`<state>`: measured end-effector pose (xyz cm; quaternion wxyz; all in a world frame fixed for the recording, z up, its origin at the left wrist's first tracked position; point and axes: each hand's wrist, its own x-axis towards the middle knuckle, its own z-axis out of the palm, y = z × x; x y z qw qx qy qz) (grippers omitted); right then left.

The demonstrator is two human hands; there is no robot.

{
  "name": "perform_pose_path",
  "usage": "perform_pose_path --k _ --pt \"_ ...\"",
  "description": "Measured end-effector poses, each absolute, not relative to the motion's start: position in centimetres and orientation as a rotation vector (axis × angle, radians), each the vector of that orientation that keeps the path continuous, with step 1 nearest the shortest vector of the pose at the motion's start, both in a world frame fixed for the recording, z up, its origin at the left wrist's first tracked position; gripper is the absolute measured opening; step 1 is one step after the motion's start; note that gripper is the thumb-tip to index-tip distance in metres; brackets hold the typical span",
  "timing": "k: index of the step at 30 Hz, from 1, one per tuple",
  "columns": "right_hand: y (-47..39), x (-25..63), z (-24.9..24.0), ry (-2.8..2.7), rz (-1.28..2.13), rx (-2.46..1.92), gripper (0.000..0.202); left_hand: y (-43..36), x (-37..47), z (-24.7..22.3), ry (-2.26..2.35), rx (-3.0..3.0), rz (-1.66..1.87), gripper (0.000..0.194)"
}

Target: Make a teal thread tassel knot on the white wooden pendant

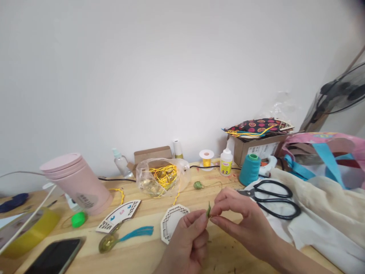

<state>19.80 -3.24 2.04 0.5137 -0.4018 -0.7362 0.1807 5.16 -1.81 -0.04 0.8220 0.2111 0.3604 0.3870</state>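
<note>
My left hand [191,236] pinches a small green strip [208,210] between thumb and forefinger; its pointed end sticks up. My right hand [242,219] meets it from the right, with thumb and forefinger closed at the strip's edge. What exactly the strip is made of is too small to tell. Partly behind my left hand lies a pale wooden octagonal frame [164,227] with lattice corners and a yellow cord. A little green ball of thread [197,185] rests beyond my hands, its loose end trailing right. Black-handled scissors [278,199] lie beside my right hand on white cloth.
On the left are a pink tumbler [82,186], a phone [54,257], a tape roll [42,228], a fan-shaped wooden piece [118,216] and a blue tassel [137,233]. Behind stand a plastic bag of yellow cords [162,177], a glue bottle [226,163] and a teal thread cone [249,170].
</note>
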Motion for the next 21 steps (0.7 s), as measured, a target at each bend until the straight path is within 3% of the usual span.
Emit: perform_pose_path --k 21 --pt "-3.5 19.6 2.2 -1.893 -0.076 -0.927 0.011 -1.65 5.14 -0.43 0.734 0.574 0.863 0.025"
